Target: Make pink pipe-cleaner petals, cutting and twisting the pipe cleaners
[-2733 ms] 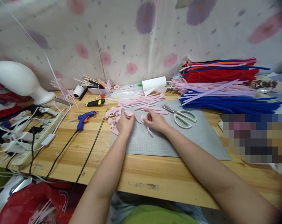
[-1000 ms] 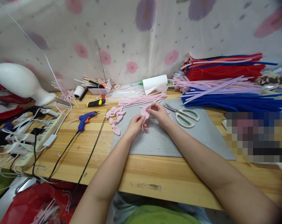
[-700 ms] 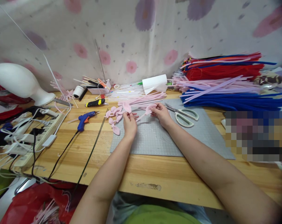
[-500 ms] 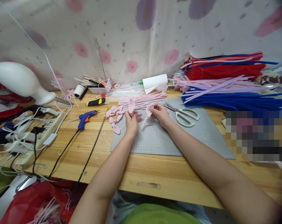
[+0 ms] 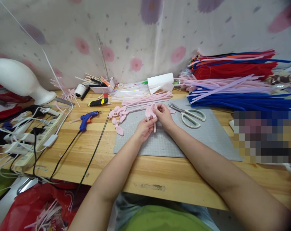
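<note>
Above the grey cutting mat (image 5: 167, 146), my left hand (image 5: 146, 128) and my right hand (image 5: 163, 116) meet around pink pipe-cleaner petals (image 5: 150, 111). The fingers of both hands are closed on these fuzzy pieces, and a pink stem hangs down below the left fingertips. Where one petal ends and the other begins is hard to see. Finished-looking pink pipe-cleaner petals (image 5: 119, 129) lie in a small cluster left of my left hand. Scissors (image 5: 190, 117) with pale green-white handles rest on the mat just right of my right hand.
Left on the wooden table are a blue glue gun (image 5: 86, 120), a yellow-black utility knife (image 5: 98, 102), a dark thin rod (image 5: 95, 149) and a cabled power strip (image 5: 53, 128). A foam head (image 5: 18, 78) stands behind. Bundles of pipe cleaners (image 5: 234, 85) fill the back right.
My left hand has moved right, bringing its pink petal against the piece in my right hand. The hands were apart before and now touch the same pieces. The view has shifted slightly.
</note>
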`<action>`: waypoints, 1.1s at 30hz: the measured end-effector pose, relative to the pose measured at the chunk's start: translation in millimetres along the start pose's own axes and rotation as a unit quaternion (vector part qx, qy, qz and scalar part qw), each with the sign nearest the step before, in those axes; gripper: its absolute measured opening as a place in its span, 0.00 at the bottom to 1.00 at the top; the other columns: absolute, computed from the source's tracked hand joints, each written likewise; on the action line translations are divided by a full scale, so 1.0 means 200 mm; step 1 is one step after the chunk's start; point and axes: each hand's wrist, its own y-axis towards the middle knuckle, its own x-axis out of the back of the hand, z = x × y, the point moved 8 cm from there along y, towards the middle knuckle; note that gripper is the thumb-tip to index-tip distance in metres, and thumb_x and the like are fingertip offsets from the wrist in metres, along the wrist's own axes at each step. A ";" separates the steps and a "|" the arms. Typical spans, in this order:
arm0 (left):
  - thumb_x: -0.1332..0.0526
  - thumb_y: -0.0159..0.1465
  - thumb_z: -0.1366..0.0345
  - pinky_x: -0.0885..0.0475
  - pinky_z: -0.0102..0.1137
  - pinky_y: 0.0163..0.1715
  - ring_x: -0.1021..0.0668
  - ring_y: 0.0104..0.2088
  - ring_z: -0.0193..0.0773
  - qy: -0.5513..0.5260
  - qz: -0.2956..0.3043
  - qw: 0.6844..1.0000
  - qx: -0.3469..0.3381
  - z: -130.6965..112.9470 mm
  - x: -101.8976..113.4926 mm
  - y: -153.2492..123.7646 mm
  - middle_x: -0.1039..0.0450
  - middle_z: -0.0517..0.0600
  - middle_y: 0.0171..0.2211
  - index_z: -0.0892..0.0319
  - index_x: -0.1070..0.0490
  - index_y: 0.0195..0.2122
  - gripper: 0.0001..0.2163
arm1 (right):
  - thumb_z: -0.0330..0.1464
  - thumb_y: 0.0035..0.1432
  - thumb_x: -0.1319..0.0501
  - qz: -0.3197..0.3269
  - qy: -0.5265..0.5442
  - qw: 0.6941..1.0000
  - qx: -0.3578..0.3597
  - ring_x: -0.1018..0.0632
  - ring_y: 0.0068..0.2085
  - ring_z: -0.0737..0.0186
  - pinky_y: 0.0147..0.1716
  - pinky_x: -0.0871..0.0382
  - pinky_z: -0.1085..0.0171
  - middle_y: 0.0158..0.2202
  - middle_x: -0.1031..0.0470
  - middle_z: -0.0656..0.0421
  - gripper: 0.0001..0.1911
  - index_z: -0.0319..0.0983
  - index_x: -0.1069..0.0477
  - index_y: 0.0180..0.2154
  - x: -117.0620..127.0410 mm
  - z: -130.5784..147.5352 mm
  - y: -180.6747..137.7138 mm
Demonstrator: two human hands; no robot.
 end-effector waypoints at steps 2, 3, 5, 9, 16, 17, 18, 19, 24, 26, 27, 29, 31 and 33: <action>0.30 0.41 0.66 0.52 0.22 0.15 0.46 0.14 0.19 0.016 -0.035 0.998 -0.039 -0.03 0.02 0.00 0.49 0.37 0.13 0.63 0.37 0.22 0.15 | 0.37 0.39 0.38 0.019 0.026 0.999 -0.021 0.36 0.23 0.72 0.22 0.42 0.70 0.24 0.37 0.66 0.14 0.40 0.41 0.27 -0.02 0.01 -0.01; 0.30 0.40 0.65 0.51 0.22 0.16 0.44 0.14 0.19 0.028 -0.048 0.997 -0.054 -0.03 0.03 -0.01 0.47 0.37 0.13 0.63 0.36 0.22 0.15 | 0.38 0.39 0.37 0.032 0.042 0.998 -0.037 0.36 0.23 0.72 0.22 0.42 0.70 0.23 0.36 0.66 0.16 0.40 0.41 0.28 -0.02 0.01 -0.01; 0.29 0.38 0.65 0.51 0.23 0.16 0.42 0.15 0.20 0.063 -0.068 0.993 -0.068 -0.04 0.05 0.00 0.43 0.38 0.14 0.63 0.35 0.23 0.16 | 0.38 0.37 0.35 0.064 0.067 0.993 -0.072 0.34 0.23 0.72 0.21 0.43 0.71 0.24 0.34 0.66 0.18 0.40 0.41 0.29 -0.04 0.02 -0.02; 0.30 0.37 0.65 0.50 0.23 0.17 0.40 0.16 0.21 0.103 -0.082 0.985 -0.107 -0.05 0.08 0.01 0.39 0.39 0.15 0.63 0.35 0.23 0.15 | 0.38 0.34 0.32 0.103 0.074 0.986 -0.104 0.34 0.21 0.72 0.20 0.44 0.71 0.22 0.34 0.66 0.22 0.40 0.41 0.29 -0.06 0.02 -0.02; 0.30 0.38 0.65 0.46 0.22 0.18 0.34 0.19 0.23 0.076 -0.083 0.982 -0.150 -0.10 0.09 0.00 0.35 0.41 0.18 0.62 0.35 0.23 0.15 | 0.39 0.35 0.32 0.119 0.059 0.983 -0.125 0.40 0.16 0.75 0.15 0.52 0.72 0.18 0.37 0.69 0.22 0.40 0.43 0.28 -0.08 0.00 -0.02; 0.30 0.38 0.65 0.45 0.22 0.18 0.33 0.19 0.24 0.074 -0.078 0.983 -0.152 -0.10 0.09 0.00 0.34 0.41 0.18 0.62 0.35 0.23 0.15 | 0.39 0.35 0.32 0.124 0.058 0.981 -0.138 0.41 0.15 0.76 0.14 0.53 0.72 0.17 0.38 0.69 0.22 0.40 0.43 0.29 -0.09 0.00 -0.03; 0.30 0.38 0.66 0.43 0.22 0.19 0.32 0.20 0.24 0.071 -0.072 0.983 -0.155 -0.11 0.08 0.00 0.34 0.41 0.18 0.62 0.35 0.23 0.15 | 0.39 0.35 0.32 0.129 0.057 0.978 -0.153 0.41 0.15 0.76 0.14 0.55 0.72 0.16 0.39 0.69 0.23 0.40 0.43 0.29 -0.10 -0.01 -0.04; 0.30 0.37 0.66 0.41 0.23 0.21 0.31 0.20 0.25 0.068 -0.065 0.983 -0.159 -0.11 0.08 0.00 0.33 0.42 0.19 0.62 0.35 0.22 0.15 | 0.39 0.35 0.32 0.135 0.056 0.974 -0.171 0.42 0.15 0.76 0.13 0.56 0.73 0.16 0.39 0.69 0.23 0.40 0.42 0.30 -0.11 -0.01 -0.06; 0.30 0.37 0.65 0.34 0.27 0.26 0.27 0.23 0.30 0.055 -0.039 0.982 -0.176 -0.13 0.05 -0.01 0.29 0.44 0.22 0.62 0.37 0.21 0.16 | 0.37 0.35 0.33 0.156 0.072 0.956 -0.239 0.44 0.14 0.77 0.13 0.57 0.74 0.16 0.38 0.69 0.24 0.40 0.41 0.34 -0.16 -0.03 -0.13; 0.30 0.37 0.64 0.33 0.28 0.25 0.26 0.22 0.31 0.056 -0.040 0.982 -0.178 -0.13 0.05 -0.01 0.29 0.44 0.22 0.61 0.37 0.22 0.16 | 0.36 0.35 0.33 0.165 0.083 0.951 -0.247 0.45 0.15 0.78 0.13 0.58 0.75 0.17 0.38 0.69 0.24 0.40 0.41 0.34 -0.17 -0.03 -0.14; 0.30 0.37 0.64 0.33 0.28 0.25 0.26 0.22 0.32 0.059 -0.044 0.981 -0.181 -0.13 0.06 -0.01 0.29 0.44 0.22 0.62 0.37 0.22 0.17 | 0.36 0.35 0.33 0.170 0.085 0.950 -0.249 0.45 0.15 0.78 0.13 0.57 0.75 0.17 0.38 0.69 0.23 0.40 0.41 0.33 -0.17 -0.04 -0.14; 0.30 0.37 0.64 0.34 0.27 0.25 0.26 0.23 0.31 0.076 -0.053 0.978 -0.189 -0.14 0.06 -0.02 0.29 0.44 0.22 0.62 0.36 0.22 0.16 | 0.36 0.36 0.33 0.173 0.082 0.950 -0.246 0.44 0.15 0.78 0.12 0.57 0.75 0.17 0.38 0.69 0.21 0.39 0.41 0.32 -0.17 -0.04 -0.13; 0.30 0.39 0.64 0.37 0.24 0.24 0.28 0.22 0.28 0.101 -0.065 0.973 -0.196 -0.15 0.06 -0.02 0.30 0.44 0.21 0.62 0.35 0.23 0.15 | 0.37 0.38 0.33 0.174 0.081 0.952 -0.238 0.44 0.15 0.78 0.12 0.56 0.75 0.17 0.39 0.68 0.19 0.39 0.41 0.29 -0.16 -0.03 -0.12; 0.31 0.40 0.64 0.40 0.23 0.22 0.30 0.20 0.25 0.121 -0.080 0.970 -0.195 -0.15 0.07 -0.02 0.32 0.42 0.19 0.62 0.34 0.24 0.14 | 0.38 0.39 0.34 0.180 0.092 0.954 -0.223 0.44 0.15 0.78 0.12 0.57 0.76 0.17 0.39 0.68 0.19 0.38 0.41 0.28 -0.16 -0.02 -0.11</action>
